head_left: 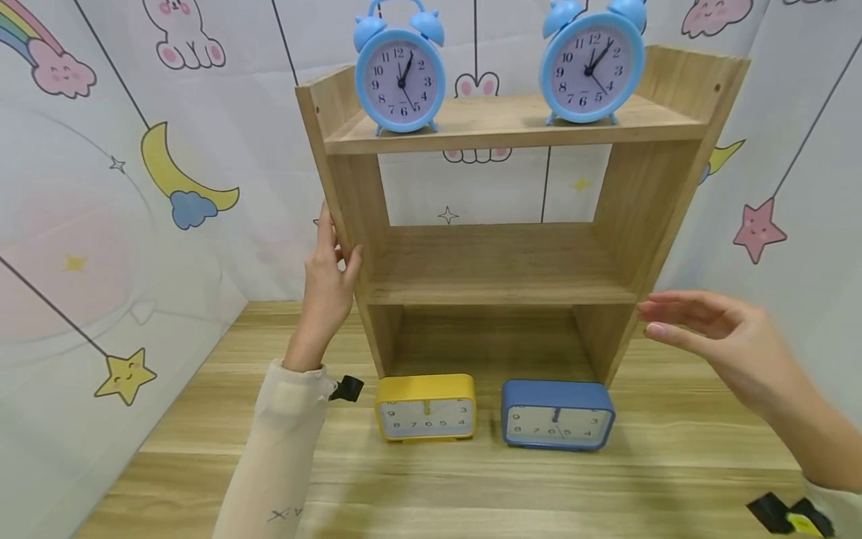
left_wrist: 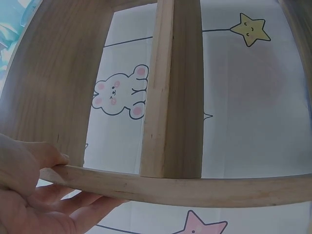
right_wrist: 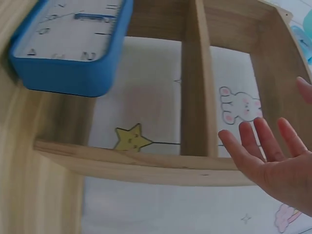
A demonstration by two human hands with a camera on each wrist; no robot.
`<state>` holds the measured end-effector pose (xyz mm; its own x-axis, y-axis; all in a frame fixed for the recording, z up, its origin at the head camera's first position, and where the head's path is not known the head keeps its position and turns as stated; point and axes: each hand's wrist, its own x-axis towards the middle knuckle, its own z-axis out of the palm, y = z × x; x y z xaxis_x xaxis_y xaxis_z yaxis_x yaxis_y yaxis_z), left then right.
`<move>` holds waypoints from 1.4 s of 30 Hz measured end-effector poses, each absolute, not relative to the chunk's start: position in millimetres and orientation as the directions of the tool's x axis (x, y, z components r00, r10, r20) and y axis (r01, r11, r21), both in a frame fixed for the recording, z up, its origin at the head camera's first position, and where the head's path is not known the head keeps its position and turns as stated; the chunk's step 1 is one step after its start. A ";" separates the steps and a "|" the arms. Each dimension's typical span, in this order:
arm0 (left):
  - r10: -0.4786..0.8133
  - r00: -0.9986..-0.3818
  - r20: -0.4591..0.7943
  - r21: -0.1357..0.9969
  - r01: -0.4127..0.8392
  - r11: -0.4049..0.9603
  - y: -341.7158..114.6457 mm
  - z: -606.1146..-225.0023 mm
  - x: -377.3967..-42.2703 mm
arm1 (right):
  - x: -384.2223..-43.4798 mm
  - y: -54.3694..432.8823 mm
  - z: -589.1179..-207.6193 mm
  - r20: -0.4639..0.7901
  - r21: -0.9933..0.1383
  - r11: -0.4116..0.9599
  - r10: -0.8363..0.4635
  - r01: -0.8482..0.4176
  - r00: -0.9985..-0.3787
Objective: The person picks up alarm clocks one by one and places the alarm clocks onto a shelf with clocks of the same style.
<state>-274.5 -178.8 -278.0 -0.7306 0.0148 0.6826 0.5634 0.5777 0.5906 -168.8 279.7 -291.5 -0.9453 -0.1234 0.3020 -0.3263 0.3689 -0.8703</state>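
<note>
A light wooden shelf unit (head_left: 501, 262) stands upright ahead of me. My left hand (head_left: 328, 292) holds its left side panel, thumb at the front edge and the other fingers along the outer face, as the left wrist view shows. To the right of the unit, my right hand (head_left: 737, 348) hovers with loosely bent fingers and nothing in them; the right wrist view shows its fingers (right_wrist: 265, 139) spread beside the right panel. Two light blue twin-bell alarm clocks, one left (head_left: 400, 82) and one right (head_left: 592, 67), stand on the top shelf.
In front of the unit's base, a yellow rectangular clock (head_left: 426, 388) and a blue rectangular clock (head_left: 557, 393) stand side by side on the wood-grain table (head_left: 431, 494). White cloth with cartoon prints (head_left: 202, 299) hangs behind and at both sides.
</note>
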 end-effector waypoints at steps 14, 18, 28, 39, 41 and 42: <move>0.015 -0.735 0.678 0.597 0.562 0.573 -178.5 -276.4 -274.6 | -170.5 286.1 -353.8 0.292 -0.948 0.054 -0.250 -0.314 -0.923; 0.015 -0.736 0.677 0.602 0.565 0.565 -178.9 -276.9 -274.6 | -172.0 286.1 -372.0 0.264 -0.947 0.101 -0.298 -0.305 -0.917; 0.016 -0.731 0.682 0.600 0.572 0.559 -178.9 -278.3 -274.8 | -177.0 289.0 -408.4 0.175 -0.977 0.048 -0.368 -0.206 -0.913; 0.010 -0.735 0.678 0.604 0.565 0.563 -178.0 -278.4 -274.4 | -181.7 289.8 -428.7 0.132 -0.987 0.036 -0.391 -0.158 -0.911; 0.010 -0.734 0.680 0.603 0.566 0.562 -178.0 -278.5 -274.8 | -182.5 290.4 -431.5 0.126 -0.988 0.038 -0.389 -0.152 -0.913; 0.010 -0.733 0.680 0.602 0.566 0.563 -177.9 -278.6 -274.9 | -182.9 290.8 -433.1 0.122 -0.988 0.041 -0.387 -0.149 -0.914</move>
